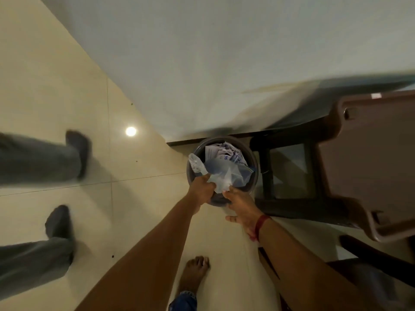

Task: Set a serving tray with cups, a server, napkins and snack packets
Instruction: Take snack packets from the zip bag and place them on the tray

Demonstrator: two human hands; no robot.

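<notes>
A round grey waste bin (251, 153) stands on the floor against the wall, filled with crumpled paper and wrappers. Both my arms reach down to it. My left hand (202, 190) is closed on a clear crumpled plastic bag (224, 173) at the bin's near rim. My right hand (241, 204) touches the same plastic with its fingertips, thumb spread out to the side. No tray, cups, server, napkins or snack packets are in sight.
A brown plastic chair (368, 158) stands at the right, next to a dark low table frame (289, 173). Another person's legs in grey trousers and dark socks (60, 223) stand at the left on the cream tiled floor. My bare foot (194, 274) is below.
</notes>
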